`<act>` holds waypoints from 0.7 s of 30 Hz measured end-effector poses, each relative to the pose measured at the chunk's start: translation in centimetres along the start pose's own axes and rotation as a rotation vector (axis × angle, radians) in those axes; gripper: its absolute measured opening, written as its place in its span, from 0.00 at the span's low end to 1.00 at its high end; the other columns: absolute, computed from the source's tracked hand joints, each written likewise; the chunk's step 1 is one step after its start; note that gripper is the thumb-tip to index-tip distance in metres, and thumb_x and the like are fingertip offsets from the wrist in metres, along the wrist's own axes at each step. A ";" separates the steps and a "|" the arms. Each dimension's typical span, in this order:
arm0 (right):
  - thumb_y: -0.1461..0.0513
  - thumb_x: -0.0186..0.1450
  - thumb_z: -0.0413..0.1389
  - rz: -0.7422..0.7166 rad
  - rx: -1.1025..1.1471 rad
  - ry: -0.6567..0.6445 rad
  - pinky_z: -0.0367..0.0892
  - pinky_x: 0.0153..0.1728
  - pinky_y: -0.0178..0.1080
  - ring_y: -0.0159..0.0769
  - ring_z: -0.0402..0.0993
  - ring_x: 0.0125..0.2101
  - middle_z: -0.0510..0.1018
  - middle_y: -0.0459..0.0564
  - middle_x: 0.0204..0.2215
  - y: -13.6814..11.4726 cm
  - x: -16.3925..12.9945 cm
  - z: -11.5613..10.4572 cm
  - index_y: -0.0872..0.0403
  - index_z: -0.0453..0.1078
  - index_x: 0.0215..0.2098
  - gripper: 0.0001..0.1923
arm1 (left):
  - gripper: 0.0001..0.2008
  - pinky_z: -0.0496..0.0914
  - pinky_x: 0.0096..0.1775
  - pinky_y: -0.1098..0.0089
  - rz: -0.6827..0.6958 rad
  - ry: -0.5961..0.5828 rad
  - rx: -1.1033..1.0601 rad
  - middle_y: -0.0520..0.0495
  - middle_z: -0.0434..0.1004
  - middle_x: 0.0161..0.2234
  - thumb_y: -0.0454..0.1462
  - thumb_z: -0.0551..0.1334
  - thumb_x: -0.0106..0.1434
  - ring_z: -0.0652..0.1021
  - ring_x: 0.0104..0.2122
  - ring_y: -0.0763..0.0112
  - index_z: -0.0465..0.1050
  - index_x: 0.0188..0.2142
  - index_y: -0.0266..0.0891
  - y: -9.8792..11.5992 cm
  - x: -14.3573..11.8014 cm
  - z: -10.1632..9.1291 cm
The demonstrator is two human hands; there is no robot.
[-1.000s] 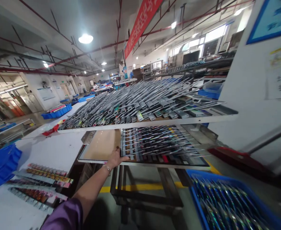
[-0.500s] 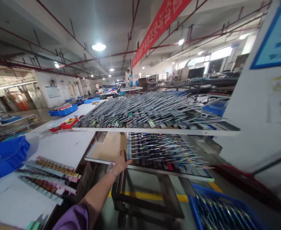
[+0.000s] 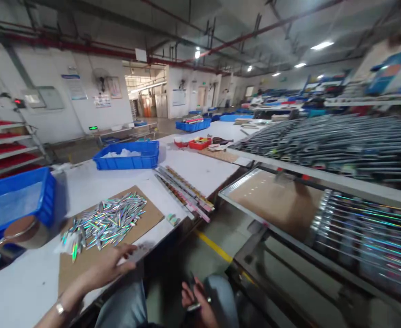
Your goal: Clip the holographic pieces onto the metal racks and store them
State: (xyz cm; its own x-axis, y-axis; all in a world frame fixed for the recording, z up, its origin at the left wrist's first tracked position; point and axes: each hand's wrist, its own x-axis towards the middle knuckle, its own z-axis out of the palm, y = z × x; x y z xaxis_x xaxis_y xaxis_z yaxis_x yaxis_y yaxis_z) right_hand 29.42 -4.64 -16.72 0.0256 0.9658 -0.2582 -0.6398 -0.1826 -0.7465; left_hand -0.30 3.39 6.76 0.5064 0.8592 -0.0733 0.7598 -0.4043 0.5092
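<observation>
My left hand (image 3: 106,266) lies with fingers spread on a brown cardboard sheet (image 3: 149,214) at the front edge of the white table (image 3: 203,168), its fingertips at a small grey piece. A heap of shiny holographic strips (image 3: 106,221) lies on the sheet just beyond the hand. My right hand (image 3: 196,300) is low over my lap, curled on a slim silvery piece; it is blurred. To the right stands a rack with a lower tray (image 3: 271,200) that holds rows of holographic strips (image 3: 367,232).
The rack's upper shelf (image 3: 340,141) is heaped with grey metal pieces. On the table are two blue bins (image 3: 128,155) (image 3: 12,200), a tape roll (image 3: 22,230), rows of coloured strips (image 3: 183,187) and red trays (image 3: 200,143). A yellow floor line (image 3: 214,246) runs between table and rack.
The view has swung left from the rack to the table. My left hand has left the lower tray's edge and come down on the cardboard sheet. My right hand has come into view.
</observation>
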 end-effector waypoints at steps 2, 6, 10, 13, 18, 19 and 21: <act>0.43 0.63 0.63 -0.111 -0.204 0.073 0.76 0.40 0.47 0.42 0.80 0.37 0.81 0.52 0.43 -2.7 1.2 0.5 0.46 0.69 0.58 0.30 | 0.20 0.77 0.43 0.65 -0.257 0.250 0.073 0.45 0.84 0.44 0.49 0.55 0.67 0.83 0.41 0.59 0.76 0.50 0.43 -4.8 -4.2 -0.4; 0.51 0.70 0.54 -0.645 -1.071 0.032 0.72 0.46 0.45 0.45 0.78 0.41 0.80 0.57 0.44 -13.4 6.8 3.7 0.52 0.75 0.54 0.20 | 0.16 0.79 0.37 0.67 -0.419 0.594 0.076 0.49 0.85 0.37 0.49 0.57 0.64 0.84 0.33 0.61 0.78 0.40 0.45 -10.4 -9.9 2.7; 0.67 0.70 0.50 -0.669 -2.128 0.164 0.69 0.45 0.40 0.43 0.77 0.44 0.78 0.59 0.45 -21.9 14.3 8.9 0.49 0.69 0.62 0.23 | 0.16 0.80 0.42 0.67 -0.362 0.783 0.047 0.48 0.85 0.39 0.50 0.58 0.66 0.84 0.38 0.61 0.79 0.40 0.45 -9.7 -12.2 6.4; 0.68 0.69 0.51 -0.623 -2.252 0.141 0.69 0.40 0.44 0.50 0.78 0.41 0.77 0.67 0.41 -23.4 18.8 11.7 0.58 0.73 0.55 0.18 | 0.18 0.80 0.44 0.64 -0.396 0.900 0.061 0.44 0.85 0.41 0.49 0.55 0.69 0.84 0.40 0.61 0.79 0.42 0.42 -8.8 -12.1 8.3; 0.70 0.70 0.44 -0.576 -2.321 0.137 0.70 0.37 0.48 0.57 0.79 0.40 0.77 0.73 0.39 -22.1 21.5 12.2 0.64 0.74 0.52 0.20 | 0.16 0.80 0.41 0.65 -0.407 0.922 0.108 0.43 0.84 0.41 0.46 0.54 0.72 0.83 0.39 0.62 0.79 0.45 0.42 -9.7 -12.1 10.6; 0.70 0.70 0.44 -0.568 -2.330 0.133 0.70 0.36 0.47 0.57 0.79 0.40 0.78 0.72 0.40 -22.0 21.7 12.0 0.64 0.73 0.54 0.21 | 0.16 0.79 0.41 0.65 -0.396 0.924 0.116 0.43 0.84 0.40 0.45 0.54 0.72 0.83 0.39 0.62 0.79 0.45 0.42 -9.7 -12.2 10.9; 0.69 0.69 0.47 -0.525 -2.309 0.127 0.70 0.35 0.46 0.54 0.80 0.39 0.79 0.69 0.41 -22.3 22.1 11.7 0.61 0.72 0.57 0.21 | 0.15 0.79 0.40 0.65 -0.373 0.927 0.133 0.43 0.84 0.39 0.44 0.54 0.72 0.83 0.38 0.63 0.79 0.45 0.42 -9.6 -12.2 11.1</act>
State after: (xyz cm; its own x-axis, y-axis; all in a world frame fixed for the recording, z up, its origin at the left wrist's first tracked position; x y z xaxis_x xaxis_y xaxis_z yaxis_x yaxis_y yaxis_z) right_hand 35.24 22.96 1.42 -0.0763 0.9856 0.1510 0.9942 0.0636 0.0871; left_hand -9.24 -6.72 -6.79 -0.2472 0.8200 0.5163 0.8729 -0.0429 0.4861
